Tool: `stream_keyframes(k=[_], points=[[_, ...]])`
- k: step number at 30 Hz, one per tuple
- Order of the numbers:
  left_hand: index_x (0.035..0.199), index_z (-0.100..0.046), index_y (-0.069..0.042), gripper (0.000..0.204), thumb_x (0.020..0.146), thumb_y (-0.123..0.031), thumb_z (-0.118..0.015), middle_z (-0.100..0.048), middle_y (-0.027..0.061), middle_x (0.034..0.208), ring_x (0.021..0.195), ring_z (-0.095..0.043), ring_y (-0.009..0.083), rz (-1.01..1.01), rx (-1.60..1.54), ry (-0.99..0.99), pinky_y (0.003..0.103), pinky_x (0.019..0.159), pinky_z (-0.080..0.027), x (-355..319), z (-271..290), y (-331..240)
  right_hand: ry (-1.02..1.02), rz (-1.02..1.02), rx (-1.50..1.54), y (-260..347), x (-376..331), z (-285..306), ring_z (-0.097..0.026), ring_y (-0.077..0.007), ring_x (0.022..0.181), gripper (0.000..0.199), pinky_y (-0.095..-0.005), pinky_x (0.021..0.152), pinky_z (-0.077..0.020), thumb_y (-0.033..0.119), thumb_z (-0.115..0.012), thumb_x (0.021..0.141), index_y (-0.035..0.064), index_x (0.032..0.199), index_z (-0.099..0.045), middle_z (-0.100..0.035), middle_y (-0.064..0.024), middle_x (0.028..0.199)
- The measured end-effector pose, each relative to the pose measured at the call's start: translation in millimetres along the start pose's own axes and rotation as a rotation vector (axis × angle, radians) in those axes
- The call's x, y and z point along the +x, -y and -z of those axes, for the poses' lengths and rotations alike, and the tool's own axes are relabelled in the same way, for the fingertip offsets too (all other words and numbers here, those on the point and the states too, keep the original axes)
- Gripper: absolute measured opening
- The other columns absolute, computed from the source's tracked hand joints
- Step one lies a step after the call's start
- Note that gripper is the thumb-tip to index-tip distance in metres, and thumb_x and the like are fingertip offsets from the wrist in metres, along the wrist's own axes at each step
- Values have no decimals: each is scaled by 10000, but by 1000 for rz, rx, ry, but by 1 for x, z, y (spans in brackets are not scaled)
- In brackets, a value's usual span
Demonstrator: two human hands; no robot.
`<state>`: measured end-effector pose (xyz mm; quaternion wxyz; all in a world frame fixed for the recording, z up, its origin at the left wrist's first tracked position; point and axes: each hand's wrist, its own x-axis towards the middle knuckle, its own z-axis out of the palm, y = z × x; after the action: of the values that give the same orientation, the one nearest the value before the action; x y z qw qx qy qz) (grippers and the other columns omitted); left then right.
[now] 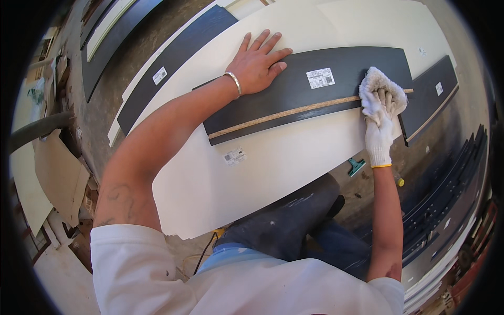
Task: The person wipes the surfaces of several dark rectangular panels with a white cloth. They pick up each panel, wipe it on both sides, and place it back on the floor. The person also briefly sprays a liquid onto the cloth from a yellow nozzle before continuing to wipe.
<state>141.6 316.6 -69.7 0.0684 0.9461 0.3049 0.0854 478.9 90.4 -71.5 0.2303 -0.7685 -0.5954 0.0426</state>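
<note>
A long dark grey board [349, 63] with a raw chipboard edge [294, 112] and a white printed label [321, 78] lies across a large white panel [283, 152]. My left hand [257, 65], bare with a silver bangle at the wrist, rests with fingers spread at the board's far edge, the fingertips over the white panel. My right hand [380, 123] wears a white knitted glove and is closed on a fluffy white cloth [371, 79]. The cloth presses on the right part of the board, over the chipboard edge. Folds of the cloth hide part of the fingertips.
Another labelled dark board [178, 50] lies at the far left, and one [431, 100] at the right. A teal scraper [357, 167] is on the floor below the white panel. Stacked dark panels [446, 194] stand at lower right. Brown sheets [60, 176] lie at left.
</note>
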Motion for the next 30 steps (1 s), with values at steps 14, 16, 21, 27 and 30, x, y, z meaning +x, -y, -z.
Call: stream_keyframes(k=[14, 16, 21, 27, 30], points=[[1512, -571, -154, 459, 1069, -266, -521, -375, 123, 1697, 1607, -244, 346, -24, -66, 92, 539, 1319, -125, 6, 19, -7, -31, -359, -251, -31, 112, 30, -393, -327, 1541, 510, -436, 1296, -195, 421, -431, 1081, 162, 1487, -597, -486, -157, 1628], [1514, -569, -158, 462, 1064, -257, -524, -376, 123, 1696, 1608, -245, 343, -18, -49, 102, 538, 1320, -122, 6, 21, -9, -54, -171, -537, -28, 126, 13, -422, -307, 1522, 491, -431, 1288, -181, 437, -445, 1064, 202, 1457, -622, -505, -140, 1616], [1513, -568, -167, 462, 1062, -259, -523, -374, 114, 1698, 1608, -245, 334, -20, -30, 100, 536, 1323, -112, 10, 24, -13, -118, -121, -216, -36, 134, 15, -525, -359, 1388, 426, -510, 1270, -214, 370, -512, 1038, 322, 1443, -632, -615, -92, 1506], [1495, -571, -141, 469, 1044, -266, -543, -413, 110, 1670, 1586, -290, 325, -29, -15, -25, 542, 1320, -142, 0, 12, -10, 74, 159, -453, -2, 130, 2, -452, -255, 1493, 404, -511, 1309, -107, 329, -570, 1004, 248, 1380, -694, -671, -77, 1449], [1474, -568, -83, 474, 1030, -247, -546, -431, 119, 1656, 1578, -309, 322, 34, -5, 52, 542, 1319, -146, 2, 13, -7, -18, -261, -91, 11, 138, -2, -449, -265, 1473, 400, -415, 1289, -176, 308, -573, 1007, 205, 1369, -707, -645, -73, 1474]])
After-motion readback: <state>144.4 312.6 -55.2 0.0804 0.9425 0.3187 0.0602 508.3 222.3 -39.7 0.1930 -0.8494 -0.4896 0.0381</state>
